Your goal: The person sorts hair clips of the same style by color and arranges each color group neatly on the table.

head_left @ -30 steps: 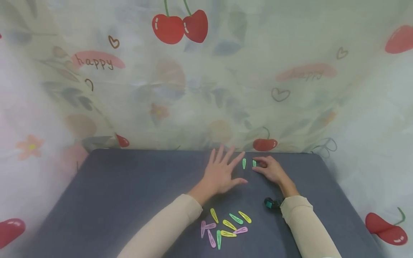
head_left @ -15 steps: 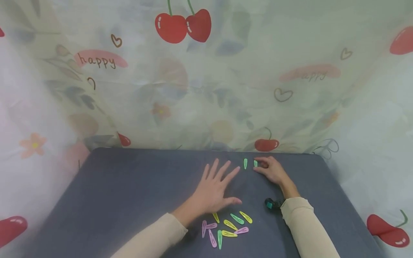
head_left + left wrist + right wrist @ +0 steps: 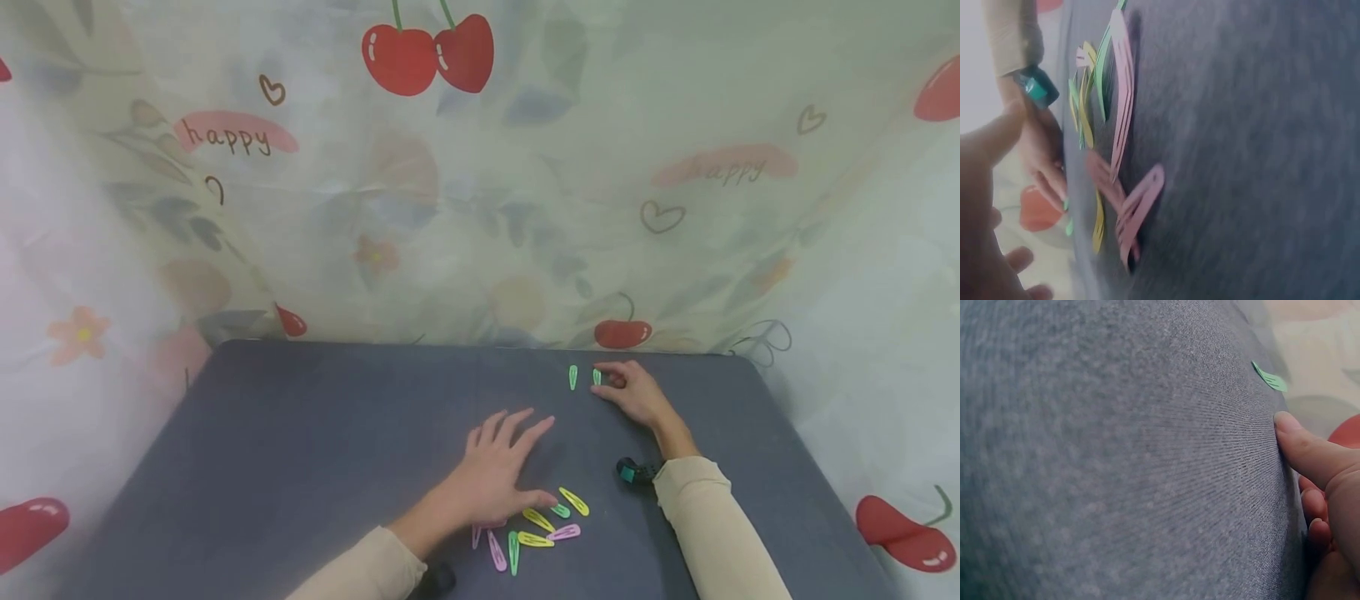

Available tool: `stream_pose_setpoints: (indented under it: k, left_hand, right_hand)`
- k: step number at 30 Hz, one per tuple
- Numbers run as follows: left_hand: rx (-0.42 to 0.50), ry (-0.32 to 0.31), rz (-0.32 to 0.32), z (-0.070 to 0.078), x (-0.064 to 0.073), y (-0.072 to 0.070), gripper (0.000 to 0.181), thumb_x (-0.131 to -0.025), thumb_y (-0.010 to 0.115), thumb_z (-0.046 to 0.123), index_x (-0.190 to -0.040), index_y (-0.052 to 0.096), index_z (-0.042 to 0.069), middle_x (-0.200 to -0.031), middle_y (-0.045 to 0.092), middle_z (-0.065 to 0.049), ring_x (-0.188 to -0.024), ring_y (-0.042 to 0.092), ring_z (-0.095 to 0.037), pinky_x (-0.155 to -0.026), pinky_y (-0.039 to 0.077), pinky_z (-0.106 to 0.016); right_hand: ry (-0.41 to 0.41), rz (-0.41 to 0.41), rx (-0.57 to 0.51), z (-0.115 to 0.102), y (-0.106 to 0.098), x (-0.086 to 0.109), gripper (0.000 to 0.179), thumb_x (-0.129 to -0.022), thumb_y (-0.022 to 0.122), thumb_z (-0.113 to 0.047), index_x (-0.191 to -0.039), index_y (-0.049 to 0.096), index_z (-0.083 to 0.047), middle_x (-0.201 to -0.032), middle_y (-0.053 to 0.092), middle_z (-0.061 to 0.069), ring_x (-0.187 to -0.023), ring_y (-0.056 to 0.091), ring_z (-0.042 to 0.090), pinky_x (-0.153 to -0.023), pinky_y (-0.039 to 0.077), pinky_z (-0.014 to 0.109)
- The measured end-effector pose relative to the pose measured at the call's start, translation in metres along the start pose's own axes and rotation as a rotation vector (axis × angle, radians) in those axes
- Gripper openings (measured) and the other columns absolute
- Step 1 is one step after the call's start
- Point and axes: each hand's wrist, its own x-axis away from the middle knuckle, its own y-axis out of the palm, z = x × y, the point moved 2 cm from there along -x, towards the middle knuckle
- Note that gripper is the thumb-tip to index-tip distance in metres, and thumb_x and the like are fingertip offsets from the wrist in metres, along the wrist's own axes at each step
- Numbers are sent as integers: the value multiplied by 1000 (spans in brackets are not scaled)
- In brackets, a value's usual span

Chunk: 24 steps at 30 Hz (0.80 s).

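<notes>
1. While the left hand (image 3: 491,482) hangs over the near cluster, empty and with its fingers spread, the right hand (image 3: 636,396) pinches a green snap hair clip (image 3: 597,378) between thumb and forefinger near the table's (image 3: 337,433) far edge.
2. Also in the head view, a second green clip (image 3: 573,377) lies just left of it, parallel. That pair looks like all that is set out, so the work seems early: yellow clips (image 3: 536,541), pink clips (image 3: 497,552) and further green clips (image 3: 513,553) remain loose nearer the person, some partly covered.
3. In the left wrist view, the loose clips lie mixed, two pink ones crossed; none appears held.
4. In the right wrist view, one green clip (image 3: 1270,379) lies apart from the thumb tip; the pinched clip cannot be made out.
</notes>
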Motion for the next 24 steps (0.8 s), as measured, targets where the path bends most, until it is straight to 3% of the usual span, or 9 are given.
stream_pose_setpoints:
  k: [2,5,12,24]
  left_hand:
    - [42,-20,-18,1,0,2,101,-83,70,69,-159,6,51,-165,27,-1,-141,33,-32,-101,36,-51]
    - [102,-46,-41,2,1,3,97,-82,74,65,-159,19,48,-153,39,-2,-125,38,-25,-88,32,-40]
    - [184,-66,-109,2,1,5,63,-80,81,55,-135,60,34,-127,52,4,-111,36,-16,-87,28,-34]
    - [227,-66,-111,10,-6,11,34,-82,84,36,-111,68,29,-101,63,15,-93,40,-7,-83,27,-33]
  right_hand:
    - [4,2,-5,0,-1,0,51,-95,72,-34,-140,61,-12,-120,57,17,-108,57,32,-95,46,54]
    - [-1,-1,-8,-1,-1,1,51,-96,72,-33,-140,61,-11,-122,57,18,-109,57,33,-95,46,54]
    - [0,1,-30,-1,0,0,51,-95,73,-32,-139,61,-11,-121,57,16,-109,57,31,-96,46,53]
    - [-10,-1,-31,2,2,0,50,-96,72,-32,-140,60,-11,-121,57,16,-110,57,32,-95,46,53]
